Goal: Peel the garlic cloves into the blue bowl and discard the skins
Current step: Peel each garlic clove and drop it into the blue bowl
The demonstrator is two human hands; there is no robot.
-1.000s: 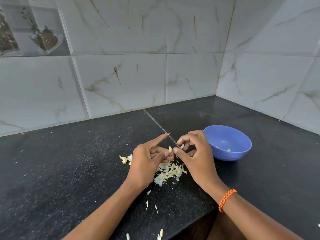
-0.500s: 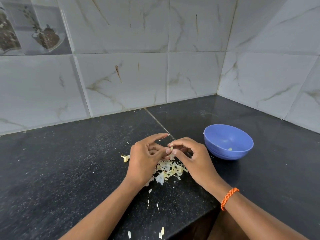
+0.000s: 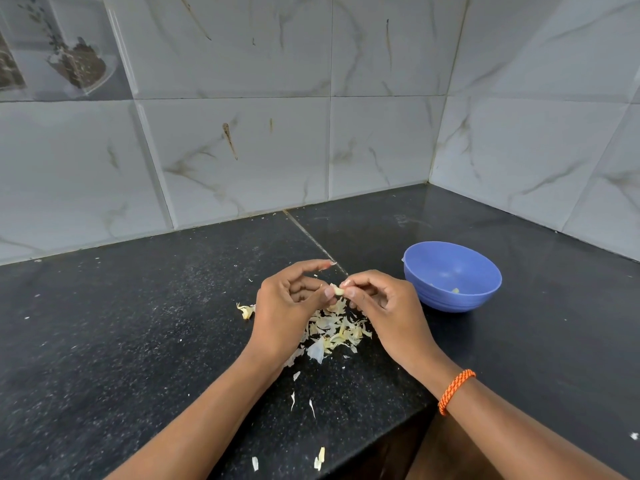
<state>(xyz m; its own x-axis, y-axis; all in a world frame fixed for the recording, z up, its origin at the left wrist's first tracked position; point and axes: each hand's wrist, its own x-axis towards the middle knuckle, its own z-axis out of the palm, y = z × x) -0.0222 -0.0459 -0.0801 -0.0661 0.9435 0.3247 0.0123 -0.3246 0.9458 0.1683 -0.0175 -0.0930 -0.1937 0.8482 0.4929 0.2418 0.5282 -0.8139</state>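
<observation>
A small pale garlic clove is pinched between the fingertips of my left hand and my right hand, held just above the black counter. Under both hands lies a heap of papery garlic skins. The blue bowl stands to the right of my right hand, close to its knuckles, with a peeled piece of garlic inside. My left index finger sticks out straight over the clove.
Stray skin bits lie near the counter's front edge, and a curled skin scrap sits left of my left hand. Tiled walls meet in a corner behind the bowl. An orange bracelet is on my right wrist.
My hands have drawn closer together around the clove and dropped slightly toward the skin heap. The bowl has not moved.
</observation>
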